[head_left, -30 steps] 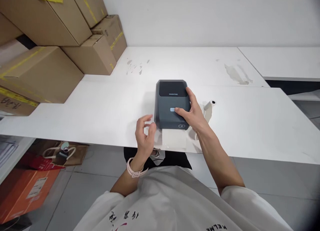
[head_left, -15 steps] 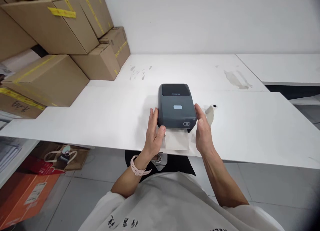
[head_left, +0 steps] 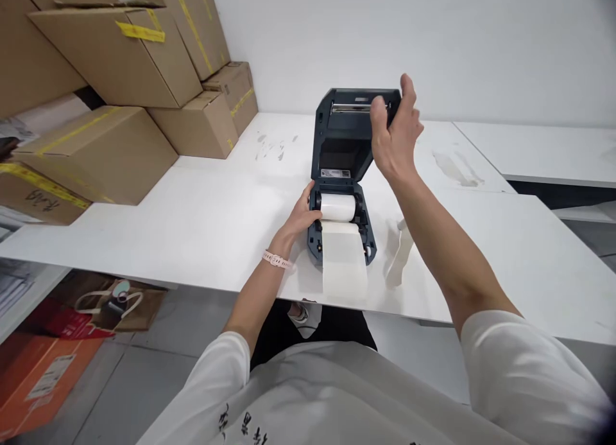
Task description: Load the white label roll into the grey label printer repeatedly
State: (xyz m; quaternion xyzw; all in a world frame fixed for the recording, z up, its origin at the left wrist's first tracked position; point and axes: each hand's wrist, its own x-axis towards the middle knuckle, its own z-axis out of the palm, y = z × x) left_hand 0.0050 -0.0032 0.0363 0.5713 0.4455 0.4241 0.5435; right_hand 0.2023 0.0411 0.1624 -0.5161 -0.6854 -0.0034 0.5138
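A dark grey label printer [head_left: 315, 252] stands on the white table with its lid [head_left: 346, 127] raised. Inside the base sits a white label roll [head_left: 337, 207], and its paper strip [head_left: 344, 259] runs out over the front toward me. My left hand [head_left: 303, 215] grips the left side of the base, the thumb reaching over the rim beside the roll. At the lid's upper right corner is my right hand [head_left: 397, 133], thumb across the inner face and fingers around the outer edge. A curled piece of paper [head_left: 400, 255] lies right of the printer.
Cardboard boxes [head_left: 110, 60] with yellow tape are stacked at the left of the table [head_left: 231, 239], against the white wall. Below left are an orange box [head_left: 45, 381] and a paper bag [head_left: 144, 310]. The table's front edge runs close to my body.
The printer lid has swung up from closed, exposing the roll. My right hand rose with it from the printer's right side; my left hand moved forward along the left side.
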